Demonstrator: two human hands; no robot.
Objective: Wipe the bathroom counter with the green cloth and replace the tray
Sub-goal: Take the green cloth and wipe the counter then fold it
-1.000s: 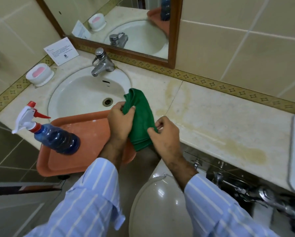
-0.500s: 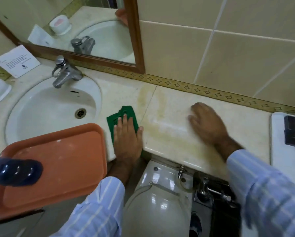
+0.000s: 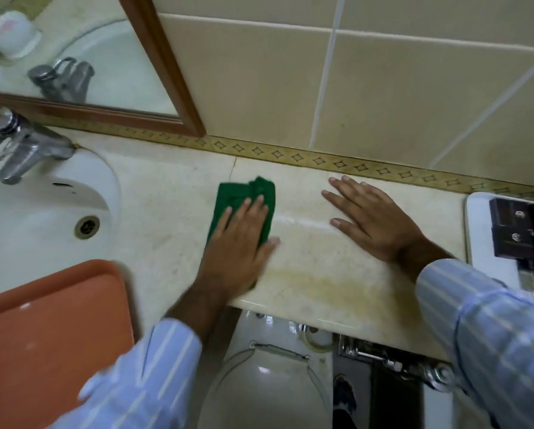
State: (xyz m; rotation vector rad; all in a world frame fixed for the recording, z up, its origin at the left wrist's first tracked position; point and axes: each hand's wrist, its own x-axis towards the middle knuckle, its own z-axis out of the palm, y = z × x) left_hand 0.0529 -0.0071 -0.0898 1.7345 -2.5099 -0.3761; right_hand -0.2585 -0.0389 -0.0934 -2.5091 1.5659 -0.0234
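Observation:
The green cloth [image 3: 228, 196] lies flat on the beige marble counter [image 3: 315, 274], right of the sink. My left hand [image 3: 241, 243] presses flat on the cloth, fingers spread, covering its near half. My right hand [image 3: 374, 221] rests palm down on the bare counter to the right, fingers apart, holding nothing. The orange tray [image 3: 49, 329] sits at the lower left, overhanging the sink's front edge. A yellowish stain marks the counter near its front edge between my arms.
The white sink [image 3: 37, 218] with a chrome tap [image 3: 21, 150] is at the left. A white tray [image 3: 479, 236] holding dark boxes [image 3: 513, 230] sits at the counter's right end. A mirror hangs above the sink. A toilet [image 3: 265, 382] stands below the counter.
My left hand has pushed the cloth away from the front edge and rightward along the counter. My right hand left the cloth and now rests flat on the counter. The view shifted right.

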